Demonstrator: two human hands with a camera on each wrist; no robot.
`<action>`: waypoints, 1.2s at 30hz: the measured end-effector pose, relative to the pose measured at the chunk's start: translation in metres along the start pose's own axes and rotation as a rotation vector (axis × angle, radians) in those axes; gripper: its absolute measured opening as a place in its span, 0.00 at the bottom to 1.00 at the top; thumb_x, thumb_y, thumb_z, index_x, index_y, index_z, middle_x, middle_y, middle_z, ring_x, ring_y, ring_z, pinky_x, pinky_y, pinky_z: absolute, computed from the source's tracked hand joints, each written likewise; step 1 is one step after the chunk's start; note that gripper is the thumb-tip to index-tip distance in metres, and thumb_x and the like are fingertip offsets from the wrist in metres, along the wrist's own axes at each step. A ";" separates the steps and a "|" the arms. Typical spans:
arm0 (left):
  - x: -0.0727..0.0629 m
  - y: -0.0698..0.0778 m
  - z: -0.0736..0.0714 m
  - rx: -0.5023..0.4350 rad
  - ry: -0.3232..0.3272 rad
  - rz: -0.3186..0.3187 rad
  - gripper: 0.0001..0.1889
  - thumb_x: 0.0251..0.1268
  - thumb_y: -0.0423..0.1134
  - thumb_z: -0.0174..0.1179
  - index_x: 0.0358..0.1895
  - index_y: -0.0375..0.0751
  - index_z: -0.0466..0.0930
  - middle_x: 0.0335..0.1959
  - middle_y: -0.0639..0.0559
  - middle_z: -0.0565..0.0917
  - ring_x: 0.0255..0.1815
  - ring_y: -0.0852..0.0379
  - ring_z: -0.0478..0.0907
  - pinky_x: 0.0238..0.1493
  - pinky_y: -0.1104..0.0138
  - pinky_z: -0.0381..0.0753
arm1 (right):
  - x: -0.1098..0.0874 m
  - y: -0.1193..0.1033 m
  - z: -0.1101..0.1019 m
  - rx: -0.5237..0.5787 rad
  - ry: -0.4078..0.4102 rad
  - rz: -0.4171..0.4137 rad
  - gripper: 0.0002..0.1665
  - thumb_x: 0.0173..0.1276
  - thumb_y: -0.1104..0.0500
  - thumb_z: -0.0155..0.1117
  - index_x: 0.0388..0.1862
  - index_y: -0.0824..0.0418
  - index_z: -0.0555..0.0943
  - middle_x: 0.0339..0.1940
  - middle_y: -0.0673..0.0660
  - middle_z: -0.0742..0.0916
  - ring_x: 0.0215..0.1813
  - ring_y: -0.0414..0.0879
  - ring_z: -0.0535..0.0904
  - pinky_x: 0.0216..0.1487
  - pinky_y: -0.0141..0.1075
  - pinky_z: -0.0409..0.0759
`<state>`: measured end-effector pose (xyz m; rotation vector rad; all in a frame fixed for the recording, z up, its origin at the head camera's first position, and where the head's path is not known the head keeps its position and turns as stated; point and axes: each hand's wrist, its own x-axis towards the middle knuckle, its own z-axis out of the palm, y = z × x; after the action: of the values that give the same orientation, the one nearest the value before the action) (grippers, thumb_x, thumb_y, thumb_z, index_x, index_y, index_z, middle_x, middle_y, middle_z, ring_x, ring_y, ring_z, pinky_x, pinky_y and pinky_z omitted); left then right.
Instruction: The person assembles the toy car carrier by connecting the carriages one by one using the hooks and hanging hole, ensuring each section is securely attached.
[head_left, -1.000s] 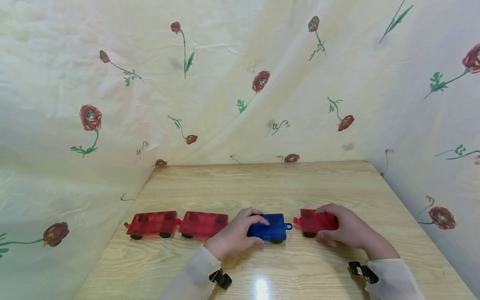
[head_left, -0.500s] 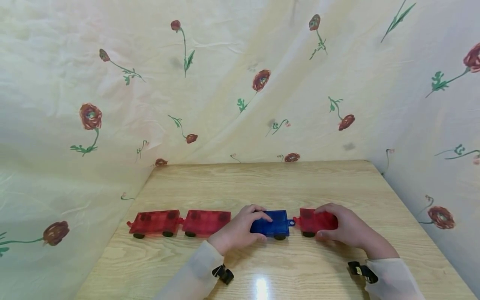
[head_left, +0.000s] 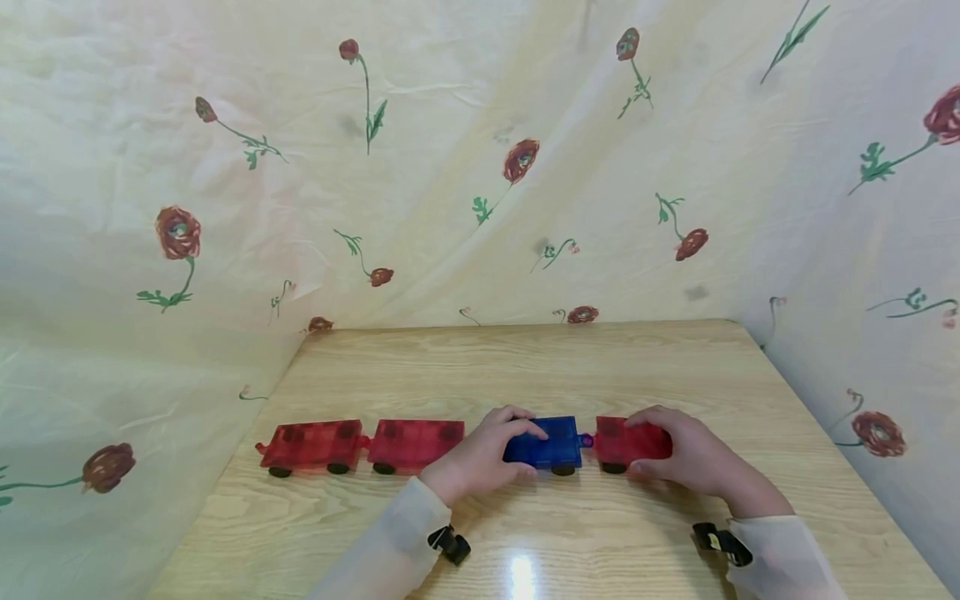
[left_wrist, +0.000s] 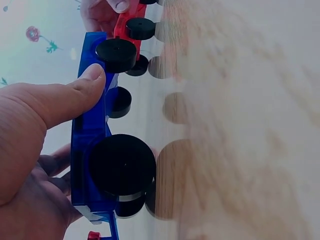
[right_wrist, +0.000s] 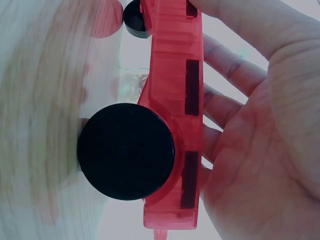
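Observation:
My left hand (head_left: 480,454) grips a blue toy train car (head_left: 551,442) across its top, thumb on the near side. In the left wrist view, that thumb presses the blue car's side above its black wheels. My right hand (head_left: 693,450) holds a red toy train car (head_left: 611,437) by its right part; its far fingers are hidden in the head view. Between these two cars, the blue ring (head_left: 587,440) overlaps the red car's hook. Behind the left hand stands a second red car (head_left: 416,442), its right end partly covered. Another red car (head_left: 315,443) is hitched to its left.
The cars stand in one row on a pale wooden table (head_left: 525,367). Flower-printed cloth (head_left: 450,167) hangs around its back and sides. Black straps (head_left: 450,546) sit on both wrists.
My left hand has moved right with the blue car, and the two red cars behind have followed. The gap to the right-hand car has closed; that car has shifted slightly left.

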<state>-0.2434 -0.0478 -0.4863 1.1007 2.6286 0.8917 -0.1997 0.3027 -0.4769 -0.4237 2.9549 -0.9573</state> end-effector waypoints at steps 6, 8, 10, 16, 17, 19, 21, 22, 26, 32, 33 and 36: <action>0.002 0.001 -0.001 0.014 0.003 0.003 0.25 0.68 0.47 0.73 0.66 0.65 0.79 0.73 0.60 0.69 0.75 0.57 0.62 0.72 0.57 0.72 | 0.000 0.000 0.000 0.008 0.005 0.001 0.35 0.56 0.45 0.86 0.61 0.51 0.83 0.60 0.57 0.85 0.53 0.53 0.79 0.49 0.48 0.83; 0.004 0.000 0.000 0.023 0.005 0.007 0.25 0.68 0.48 0.73 0.67 0.66 0.79 0.72 0.60 0.69 0.75 0.57 0.63 0.72 0.58 0.72 | 0.000 0.000 0.000 0.007 0.006 0.001 0.35 0.57 0.45 0.86 0.61 0.51 0.83 0.60 0.58 0.85 0.53 0.53 0.79 0.49 0.48 0.83; 0.004 0.000 0.000 0.029 0.004 0.008 0.26 0.67 0.48 0.73 0.67 0.66 0.79 0.72 0.60 0.68 0.75 0.57 0.63 0.72 0.58 0.72 | 0.000 0.000 0.000 0.007 0.004 0.003 0.35 0.57 0.46 0.86 0.61 0.51 0.83 0.60 0.58 0.85 0.53 0.54 0.79 0.49 0.48 0.83; 0.008 -0.001 0.001 0.043 0.004 0.008 0.26 0.68 0.49 0.72 0.67 0.67 0.79 0.73 0.60 0.68 0.76 0.56 0.62 0.71 0.59 0.72 | 0.000 0.000 0.000 0.009 -0.001 0.005 0.35 0.57 0.45 0.86 0.61 0.51 0.83 0.60 0.58 0.84 0.52 0.54 0.79 0.49 0.48 0.83; 0.008 -0.002 0.001 0.047 0.005 0.008 0.25 0.68 0.49 0.72 0.67 0.67 0.79 0.73 0.60 0.68 0.76 0.56 0.62 0.72 0.59 0.72 | 0.000 0.000 0.000 0.009 0.000 0.004 0.35 0.57 0.45 0.85 0.61 0.51 0.83 0.60 0.58 0.84 0.52 0.54 0.79 0.49 0.48 0.83; 0.009 -0.001 0.001 0.053 0.005 0.006 0.25 0.68 0.50 0.72 0.67 0.66 0.79 0.73 0.60 0.68 0.76 0.56 0.62 0.72 0.59 0.72 | 0.000 0.001 0.000 0.007 0.001 0.001 0.35 0.57 0.45 0.85 0.61 0.51 0.83 0.60 0.58 0.84 0.53 0.53 0.79 0.49 0.49 0.83; 0.009 -0.001 0.001 0.051 0.004 0.002 0.25 0.68 0.50 0.72 0.67 0.67 0.79 0.73 0.60 0.68 0.76 0.56 0.62 0.72 0.59 0.72 | 0.000 0.001 0.000 0.007 0.004 -0.001 0.35 0.57 0.45 0.85 0.61 0.51 0.83 0.60 0.58 0.84 0.53 0.53 0.79 0.50 0.49 0.83; 0.010 -0.001 0.002 0.050 0.004 0.000 0.25 0.68 0.50 0.72 0.67 0.67 0.79 0.73 0.60 0.68 0.76 0.56 0.62 0.72 0.59 0.72 | 0.000 0.001 0.000 0.009 0.004 -0.002 0.35 0.57 0.45 0.86 0.61 0.50 0.83 0.60 0.58 0.84 0.53 0.53 0.79 0.50 0.49 0.83; 0.011 0.000 0.002 0.049 0.003 -0.005 0.25 0.68 0.50 0.72 0.68 0.68 0.79 0.74 0.59 0.68 0.76 0.56 0.62 0.72 0.59 0.72 | 0.001 0.001 0.001 0.014 0.004 -0.007 0.35 0.57 0.46 0.86 0.61 0.50 0.83 0.60 0.58 0.84 0.53 0.53 0.79 0.49 0.48 0.83; 0.011 0.000 0.001 0.064 0.002 -0.020 0.26 0.68 0.50 0.71 0.68 0.67 0.79 0.74 0.58 0.68 0.77 0.55 0.61 0.72 0.58 0.72 | 0.001 0.001 0.000 0.021 -0.013 0.006 0.35 0.57 0.45 0.85 0.61 0.50 0.83 0.61 0.57 0.84 0.53 0.53 0.79 0.50 0.48 0.83; 0.011 0.000 0.001 0.069 0.002 -0.021 0.26 0.68 0.50 0.71 0.68 0.67 0.79 0.74 0.58 0.68 0.77 0.55 0.61 0.72 0.58 0.72 | 0.001 0.000 0.000 0.024 -0.017 0.011 0.35 0.57 0.44 0.85 0.61 0.49 0.83 0.61 0.57 0.84 0.53 0.53 0.79 0.50 0.48 0.83; 0.011 0.001 -0.001 0.077 0.001 -0.019 0.26 0.68 0.50 0.71 0.68 0.66 0.79 0.74 0.57 0.68 0.77 0.55 0.61 0.72 0.58 0.72 | 0.001 0.000 0.000 0.033 -0.024 0.022 0.35 0.57 0.44 0.85 0.61 0.49 0.83 0.61 0.57 0.84 0.53 0.53 0.79 0.51 0.48 0.82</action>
<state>-0.2505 -0.0402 -0.4841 1.0908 2.6904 0.7946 -0.2006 0.3024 -0.4770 -0.3985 2.9116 -0.9900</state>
